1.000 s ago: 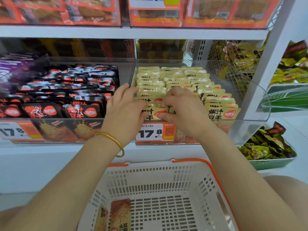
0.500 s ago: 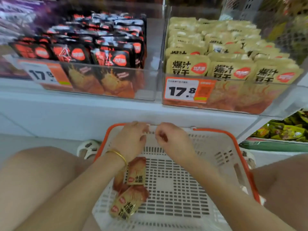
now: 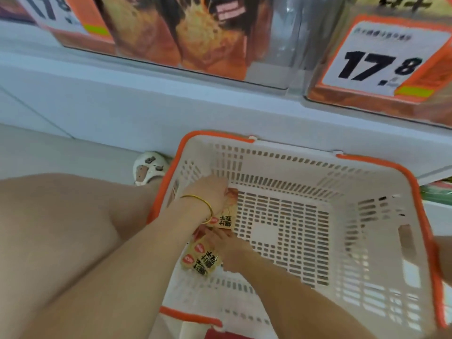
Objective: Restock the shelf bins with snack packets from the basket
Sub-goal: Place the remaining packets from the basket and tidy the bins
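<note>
A snack packet (image 3: 228, 217) stood tilted on the basket floor, at about 9 o'clock in the basket (image 3: 293, 167). My left hand (image 3: 210, 192) was on top of it, with the fingers bent over its top end and holding it. A gold bangle (image 3: 205, 206) sat on that wrist.

More packets (image 3: 199, 259) lay in a little pile at about 7 o'clock in the basket, just beside the first one. My right hand (image 3: 232, 250) touched the right edge of the pile. It was blurry, so I could not tell if it was gripping or only touching.

The basket was white with an orange rim. At 12 o'clock from it were the clear shelf bins (image 3: 288, 45), and the right one had a price tag (image 3: 381, 59) that said 17.8. A pale shoe (image 3: 146, 167) was at 10 o'clock from the basket, and my bare leg (image 3: 61, 228) was at 9 o'clock.
</note>
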The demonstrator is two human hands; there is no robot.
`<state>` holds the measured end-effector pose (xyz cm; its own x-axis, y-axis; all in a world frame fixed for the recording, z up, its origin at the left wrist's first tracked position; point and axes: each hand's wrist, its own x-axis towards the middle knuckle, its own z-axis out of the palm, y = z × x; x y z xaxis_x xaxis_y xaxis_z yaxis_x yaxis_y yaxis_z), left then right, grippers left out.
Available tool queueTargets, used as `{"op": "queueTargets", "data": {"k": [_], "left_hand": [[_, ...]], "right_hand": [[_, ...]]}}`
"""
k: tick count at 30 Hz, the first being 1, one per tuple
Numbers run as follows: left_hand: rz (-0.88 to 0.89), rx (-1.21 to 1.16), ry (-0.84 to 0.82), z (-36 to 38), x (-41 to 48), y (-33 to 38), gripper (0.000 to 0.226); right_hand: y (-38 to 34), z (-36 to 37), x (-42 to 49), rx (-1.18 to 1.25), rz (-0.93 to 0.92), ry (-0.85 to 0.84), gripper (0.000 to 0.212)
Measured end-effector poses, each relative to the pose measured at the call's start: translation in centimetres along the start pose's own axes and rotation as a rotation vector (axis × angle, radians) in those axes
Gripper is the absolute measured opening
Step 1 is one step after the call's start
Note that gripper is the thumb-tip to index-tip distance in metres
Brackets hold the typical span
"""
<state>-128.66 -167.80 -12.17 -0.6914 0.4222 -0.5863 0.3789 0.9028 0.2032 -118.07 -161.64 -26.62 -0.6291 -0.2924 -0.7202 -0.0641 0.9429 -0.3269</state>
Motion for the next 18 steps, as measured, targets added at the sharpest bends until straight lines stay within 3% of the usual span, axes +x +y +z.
{"op": "queueTargets", "data": {"k": [4,9,15,16,18], "left_hand": [[-0.035,0.008,0.019,0.3,-0.1,-0.1,0.026],[-0.053,0.011,0.012,0.4,-0.4,-0.3,0.028],[-0.037,0.005,-0.001,0.6,-1.1,-0.3,0.026],[-0.034,0.009,0.003,0.7,-1.1,-0.3,0.026],[-0.027,0.017,-0.011,0.9,-1.1,-0.3,0.025]], "right_hand": [[-1.0,1.1,0.1,-0.018,0.077,-0.007,0.09],[-0.2,1.5,-0.6,-0.116,0.085,0.107,0.055],[1.5,3.2,-0.8,-0.064,0.119,0.069,0.071],[1.6,3.2,-0.7,-0.031,0.159,0.077,0.07],[2.0,2.6,-0.7,0.064,0.209,0.102,0.048]]}}
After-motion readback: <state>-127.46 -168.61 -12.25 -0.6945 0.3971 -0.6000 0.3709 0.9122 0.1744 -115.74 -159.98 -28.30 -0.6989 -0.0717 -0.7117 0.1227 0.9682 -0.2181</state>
